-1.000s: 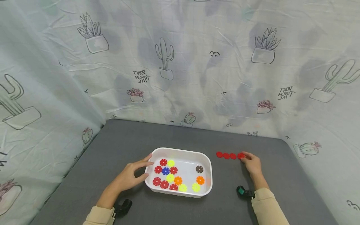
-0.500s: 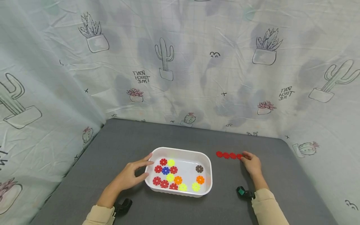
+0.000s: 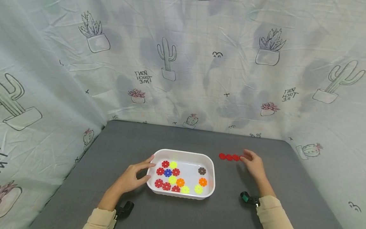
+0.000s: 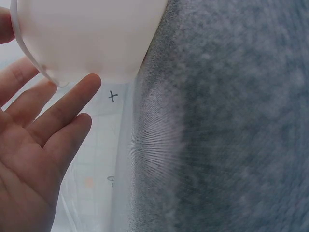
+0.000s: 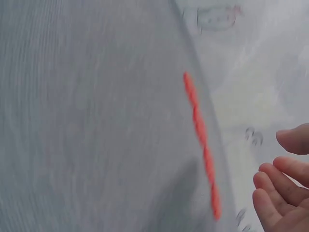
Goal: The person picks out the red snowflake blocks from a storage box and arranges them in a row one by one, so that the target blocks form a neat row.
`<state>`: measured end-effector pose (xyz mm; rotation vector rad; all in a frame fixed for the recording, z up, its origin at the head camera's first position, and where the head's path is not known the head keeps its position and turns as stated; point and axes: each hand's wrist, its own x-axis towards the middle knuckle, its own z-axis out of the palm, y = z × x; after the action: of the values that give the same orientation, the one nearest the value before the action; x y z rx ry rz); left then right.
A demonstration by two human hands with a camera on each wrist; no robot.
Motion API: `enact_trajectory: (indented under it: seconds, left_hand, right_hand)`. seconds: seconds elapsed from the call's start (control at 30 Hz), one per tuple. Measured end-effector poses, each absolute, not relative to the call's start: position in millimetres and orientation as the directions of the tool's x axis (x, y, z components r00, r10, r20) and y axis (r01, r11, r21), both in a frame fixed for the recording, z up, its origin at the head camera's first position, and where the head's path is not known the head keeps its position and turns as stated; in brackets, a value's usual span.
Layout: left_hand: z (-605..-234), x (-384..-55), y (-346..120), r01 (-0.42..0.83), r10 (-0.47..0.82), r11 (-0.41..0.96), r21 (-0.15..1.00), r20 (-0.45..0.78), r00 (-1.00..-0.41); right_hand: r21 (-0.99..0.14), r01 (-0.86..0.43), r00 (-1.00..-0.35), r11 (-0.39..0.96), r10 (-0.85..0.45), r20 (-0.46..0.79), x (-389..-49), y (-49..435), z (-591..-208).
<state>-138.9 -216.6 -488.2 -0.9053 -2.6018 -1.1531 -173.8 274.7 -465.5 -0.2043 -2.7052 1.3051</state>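
Note:
A row of several joined red notched discs [image 3: 229, 157] lies on the grey table, right of a white plastic tray [image 3: 210, 173]. At its right end my right hand [image 3: 255, 163] hovers, its fingertips overlapping the last disc in the head view. In the right wrist view the red row [image 5: 200, 125] stands apart from the loosely bent fingers [image 5: 273, 188], which hold nothing. My left hand [image 3: 131, 176] rests on the tray's left end, index and middle fingers reaching over the rim. In the left wrist view its straight fingers [image 4: 79, 99] touch the tray's outer wall [image 4: 91, 38].
Inside the tray lie loose notched discs: several red ones [image 3: 159, 183], a blue one [image 3: 167, 172], yellow ones [image 3: 185, 189], orange ones [image 3: 203, 182] and a dark brown one [image 3: 202, 170]. A cactus-print cloth [image 3: 194, 89] hangs around the table's back and sides.
My right hand has let go of the red disc row and lifted slightly, its fingers spreading. The last disc has shifted left against the others. My left hand and the tray stay put.

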Motion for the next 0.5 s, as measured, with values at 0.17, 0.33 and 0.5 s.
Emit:
enact_trajectory:
  seconds: [0.17, 0.33, 0.5]
  left_hand:
    - [-488, -138, -217, 0.583, 0.460, 0.528, 0.617, 0.369, -0.808]
    - [-488, -138, -216, 0.578, 0.458, 0.531, 0.619, 0.365, -0.811]
    - [-489, -138, -216, 0.575, 0.457, 0.531, 0.622, 0.361, -0.813]
  right_hand:
    - [-0.814, 0.006, -0.993, 0.580, 0.100, 0.064, -168, 250, -454]
    - [-0.848, -0.082, -0.993, 0.524, 0.025, 0.112, -161, 217, -451]
    - [-0.866, -0.184, -0.982, 0.465, -0.048, 0.183, -152, 184, -444]
